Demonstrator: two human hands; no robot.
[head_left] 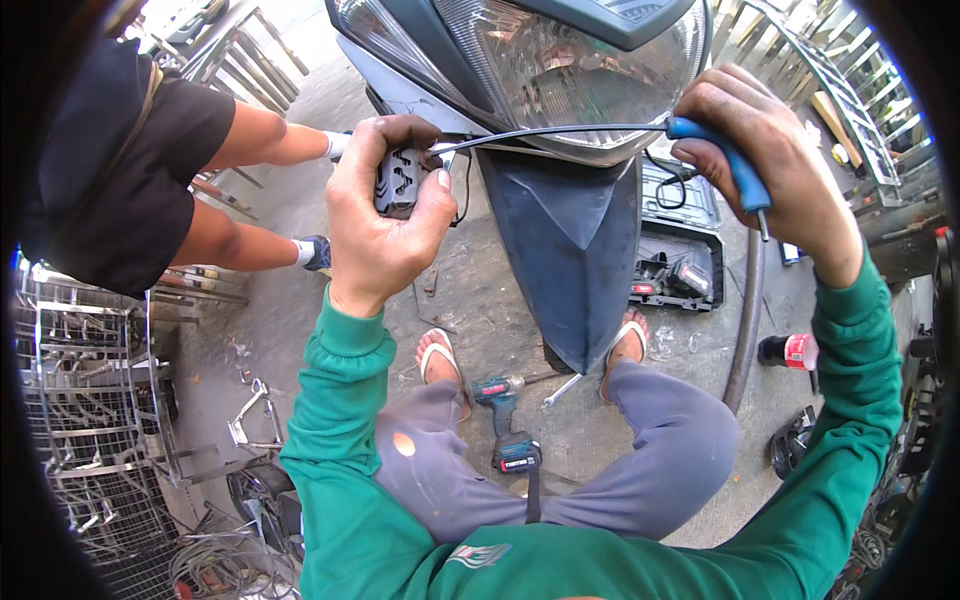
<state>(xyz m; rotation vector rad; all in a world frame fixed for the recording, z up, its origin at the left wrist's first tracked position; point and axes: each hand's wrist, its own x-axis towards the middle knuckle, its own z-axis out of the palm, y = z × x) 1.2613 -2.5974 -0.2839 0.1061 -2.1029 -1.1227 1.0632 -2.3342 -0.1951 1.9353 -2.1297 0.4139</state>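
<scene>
In front of the scooter's headlight (560, 70), the left hand (385, 215) is gripping a small black plastic connector block (402, 182), its fingers (395, 132) curling over the top and the thumb pressing against its right side. A thin black cable (540, 132) is running from the block across the front of the scooter to the right hand (770, 165). The right hand is closing its fingers tightly around the blue handle of a screwdriver (735, 170), whose metal tip is pointing down past the palm. The block is sitting just left of the dark blue front panel (575, 240), at the height of the headlight's lower edge.

Down on the concrete floor (470, 280), a teal cordless drill (508, 425) is lying between the person's sandalled feet, with a small wrench (562, 390) just beside it. An open black tool case (680, 250) is resting to the right of the panel, and a red-labelled bottle (790, 350) is lying further right. Another person in black shorts (110, 180) is standing at the left, near wire racks (90, 400).
</scene>
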